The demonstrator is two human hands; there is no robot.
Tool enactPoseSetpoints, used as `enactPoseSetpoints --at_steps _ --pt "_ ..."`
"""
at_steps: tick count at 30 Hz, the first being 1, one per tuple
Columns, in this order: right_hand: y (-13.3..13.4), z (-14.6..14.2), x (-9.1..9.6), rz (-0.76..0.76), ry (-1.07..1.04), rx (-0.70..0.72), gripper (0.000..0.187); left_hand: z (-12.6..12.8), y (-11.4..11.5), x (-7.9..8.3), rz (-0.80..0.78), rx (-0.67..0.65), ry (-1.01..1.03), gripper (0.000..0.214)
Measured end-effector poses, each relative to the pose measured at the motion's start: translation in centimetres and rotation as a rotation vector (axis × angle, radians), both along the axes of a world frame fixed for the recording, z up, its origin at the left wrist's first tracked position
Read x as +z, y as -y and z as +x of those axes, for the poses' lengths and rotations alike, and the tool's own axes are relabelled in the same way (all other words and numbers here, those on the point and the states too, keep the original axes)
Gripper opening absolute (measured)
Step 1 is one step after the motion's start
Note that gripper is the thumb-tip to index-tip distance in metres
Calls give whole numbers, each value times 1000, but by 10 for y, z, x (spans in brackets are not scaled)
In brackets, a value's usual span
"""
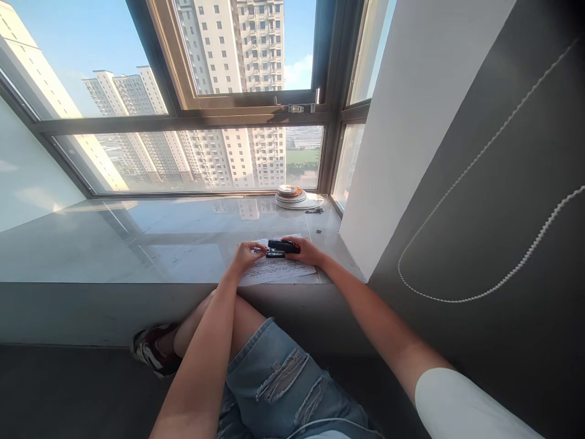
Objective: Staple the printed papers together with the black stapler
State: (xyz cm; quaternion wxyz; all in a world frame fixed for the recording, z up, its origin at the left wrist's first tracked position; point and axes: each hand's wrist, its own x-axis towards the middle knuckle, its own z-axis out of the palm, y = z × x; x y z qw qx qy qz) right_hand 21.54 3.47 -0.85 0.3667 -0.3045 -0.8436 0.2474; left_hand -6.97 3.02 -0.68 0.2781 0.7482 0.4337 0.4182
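A black stapler [283,246] is in my right hand [307,250], whose fingers wrap round its rear end from the right. Its top arm is raised from the base, and a metal channel shows between them. My left hand [247,255] is closed in a pinch at the stapler's front end. Something small and shiny shows at those fingertips, too small to name. Below both hands, printed sheets of paper [278,269] lie on the tiled window sill [137,241], close to its front edge.
Behind the hands, a stack of plates [292,198] stands by the window. Nearby lie a bunch of keys [314,211] and a small dark piece [319,231]. A white wall [411,91] bounds the sill on the right, and a bead chain [457,300] hangs there.
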Motion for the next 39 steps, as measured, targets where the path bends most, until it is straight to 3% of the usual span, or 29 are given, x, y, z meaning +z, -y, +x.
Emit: enactPoseSetpoints --at_steps 10,39 --pt "0 1 0 -3 -8 14 62 -4 6 6 67 93 -61 23" --pt "6 0 6 11 17 0 58 -5 8 10 78 65 -153 21"
